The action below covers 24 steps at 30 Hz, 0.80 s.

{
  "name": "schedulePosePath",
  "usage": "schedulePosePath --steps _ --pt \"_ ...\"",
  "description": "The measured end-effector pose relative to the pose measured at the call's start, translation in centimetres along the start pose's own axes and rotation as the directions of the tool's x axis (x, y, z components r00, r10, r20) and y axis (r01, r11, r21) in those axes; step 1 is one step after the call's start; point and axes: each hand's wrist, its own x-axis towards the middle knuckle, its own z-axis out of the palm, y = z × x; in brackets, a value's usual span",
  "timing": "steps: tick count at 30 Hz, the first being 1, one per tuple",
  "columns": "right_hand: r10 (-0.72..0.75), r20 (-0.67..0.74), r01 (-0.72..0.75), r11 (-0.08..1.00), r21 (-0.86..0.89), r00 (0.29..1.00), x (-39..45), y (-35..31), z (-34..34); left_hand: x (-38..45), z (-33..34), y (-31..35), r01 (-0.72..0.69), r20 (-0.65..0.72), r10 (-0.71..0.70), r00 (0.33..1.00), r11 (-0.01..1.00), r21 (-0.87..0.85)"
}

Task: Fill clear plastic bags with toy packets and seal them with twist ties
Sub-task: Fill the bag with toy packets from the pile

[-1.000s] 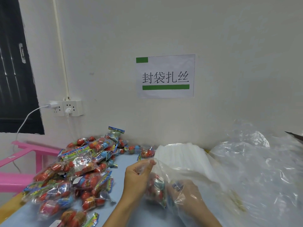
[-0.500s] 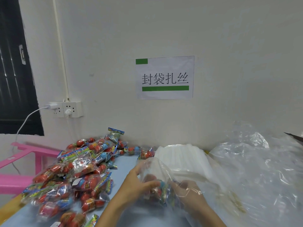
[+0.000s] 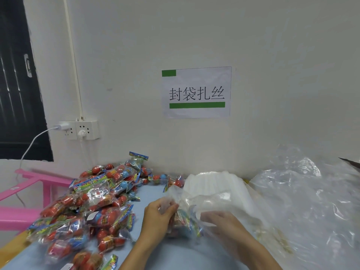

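Blue table (image 3: 150, 193): loose clear plastic heap (image 3: 303, 201) far R, toy packet pile (image 3: 91, 207) L, stack of flat bags (image 3: 216, 184) at center rear. Clear bag (image 3: 196, 203) sits btwn my hands, w/ packets (image 3: 185, 221) inside. My left hand (image 3: 158, 217) pinches the bag's rim; my right hand (image 3: 224, 223) is inside the film, apparently curled on a packet, though blurred.
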Motion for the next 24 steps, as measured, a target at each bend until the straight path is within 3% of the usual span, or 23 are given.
schedulePosePath --steps 4,9,12,15,17,20,24 --pt "-0.010 0.007 0.007 0.967 0.256 1.000 -0.4 -1.0 -0.3 0.2 0.0 -0.1 0.008 -0.027 -0.008 1.000 1.000 0.004" --pt "-0.154 -0.041 0.159 0.929 0.333 0.987 -1.8 -3.0 -1.2 0.3 -0.4 0.2 0.052 -0.115 -0.051 0.992 0.999 0.004" --pt "-0.233 -0.250 0.324 0.841 0.433 0.940 -2.1 -3.6 -1.6 0.5 -0.8 0.5 0.090 -0.191 -0.100 0.976 0.994 -0.059" --pt "-0.162 -0.551 0.474 0.732 0.489 0.819 -1.5 -2.6 -2.7 0.7 -0.9 0.6 0.126 -0.212 -0.150 0.966 0.984 -0.126" --pt "-0.088 -0.629 0.477 0.735 0.482 0.772 -0.9 -1.6 -3.5 0.7 -0.8 0.7 0.154 -0.212 -0.190 0.959 0.972 -0.179" --pt "-0.043 -0.560 0.316 0.860 0.400 0.827 0.0 -0.3 -3.1 0.7 -0.6 0.8 0.191 -0.212 -0.254 0.944 0.942 -0.277" --pt "-0.050 -0.283 0.105 0.977 0.184 0.958 0.0 0.7 -0.6 0.5 -0.3 1.0 0.214 -0.180 -0.289 0.940 0.912 -0.350"
